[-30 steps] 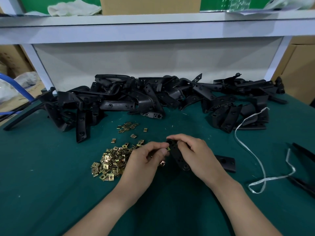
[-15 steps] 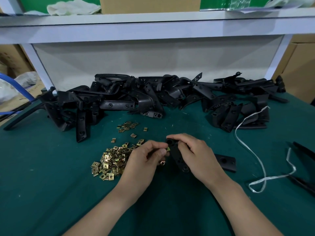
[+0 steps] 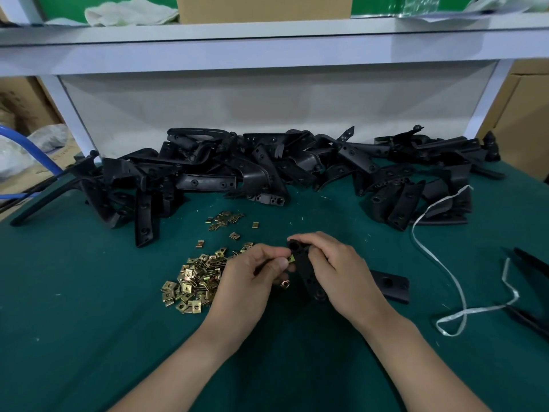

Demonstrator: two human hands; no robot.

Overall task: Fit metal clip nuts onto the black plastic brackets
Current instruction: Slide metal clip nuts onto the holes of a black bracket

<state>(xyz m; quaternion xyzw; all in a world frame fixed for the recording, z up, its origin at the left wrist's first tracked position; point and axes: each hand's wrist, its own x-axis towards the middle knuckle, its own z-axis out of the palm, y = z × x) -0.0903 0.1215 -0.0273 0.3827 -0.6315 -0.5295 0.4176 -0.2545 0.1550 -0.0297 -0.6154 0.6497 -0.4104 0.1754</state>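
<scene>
Close at the bench, my left hand [image 3: 252, 278] pinches a single brass-coloured clip nut [image 3: 291, 258] between thumb and forefinger, pressing it against the side edge of a black plastic bracket [image 3: 306, 272] near its upper end. My right hand [image 3: 341, 269] grips that bracket from the other side, fingers curled over its top, so the piece stands tilted in front of me, between both hands. Its lower end reaches down toward the green table cover [image 3: 89, 322]; whether it touches, I cannot tell. A second nut [image 3: 285, 283] shows just under my left fingers, either lying on the cover or tucked in the hand.

Just left of my left hand sits the pile of clip nuts [image 3: 193, 281], loosely heaped, with a smaller scatter [image 3: 224, 220] a little farther back. Just right of my right wrist a flat black piece [image 3: 389, 285] with a round hole lies on the cover. Across the back of the table runs the heap of black brackets [image 3: 267, 171], tangled from one side to the other against a white back panel. A white strap [image 3: 445, 263] loops down the right side from that heap, ending near dark tool handles [image 3: 531, 292] at the edge of view. Overhead, a white shelf [image 3: 267, 46] carries a cardboard box [image 3: 261, 7] and a crumpled cloth [image 3: 130, 14]. A blue hose [image 3: 29, 147] curves in at far left.
</scene>
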